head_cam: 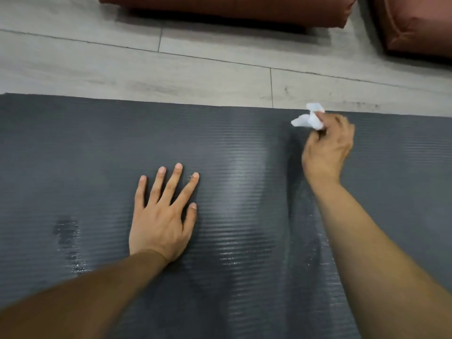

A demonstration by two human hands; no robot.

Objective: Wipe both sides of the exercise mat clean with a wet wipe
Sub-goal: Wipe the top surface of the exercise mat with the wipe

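The exercise mat [244, 192] lay flat on the floor [146, 64] and filled the lower frame from 9 o'clock to 3 o'clock. It appeared soft, ribbed and flexible, with a shallow crease near 5 o'clock, so it would likely bunch under a sideways stroke unless pinned. For turning it over, the far edge at 12 o'clock looked the best place to take hold. Wet streaks showed at centre and near 8 o'clock.

The left hand [161, 221] lay palm down on the mat, fingers straight and spread wide, holding nothing. The right hand [326, 148], at 2 o'clock, had its fingers curled tight on the crumpled wet wipe [308, 118], light and limp, at the mat's far edge.
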